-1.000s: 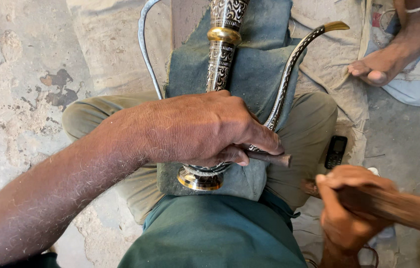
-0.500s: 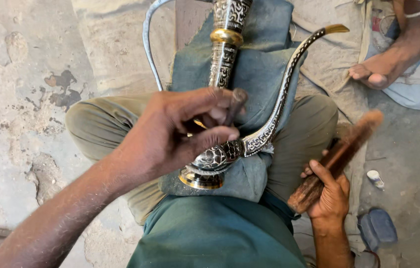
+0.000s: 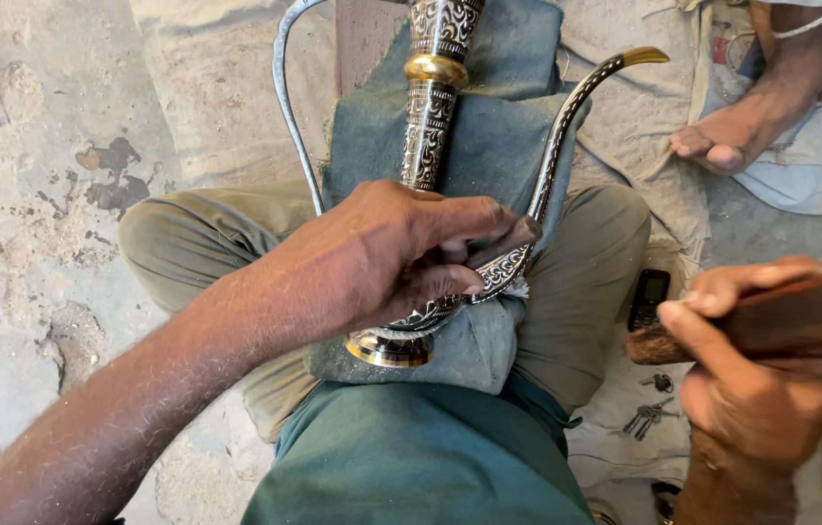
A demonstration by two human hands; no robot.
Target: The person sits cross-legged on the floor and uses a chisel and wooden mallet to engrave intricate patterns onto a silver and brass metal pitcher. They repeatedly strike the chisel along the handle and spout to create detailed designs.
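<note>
An ornate black-and-silver engraved metal ewer [image 3: 433,117] with a gold band, a thin curved handle and a long curved spout [image 3: 566,126] lies on a blue-grey cloth [image 3: 489,146] over my lap. My left hand [image 3: 391,258] rests on the ewer's body and pinches a small dark chisel [image 3: 503,243] against the engraving near the spout's base. My right hand [image 3: 766,374] is raised at the right, gripping a brown wooden mallet [image 3: 790,316].
Another person's bare foot [image 3: 770,102] rests on cloth at the upper right. A small dark phone [image 3: 648,297] and a bunch of keys [image 3: 649,416] lie on the cloth beside my right thigh. Rough stained concrete floor [image 3: 32,194] is at the left.
My left hand shifted on the ewer's body and kept the chisel at the engraving. My right hand lifted the wooden mallet up and toward the camera.
</note>
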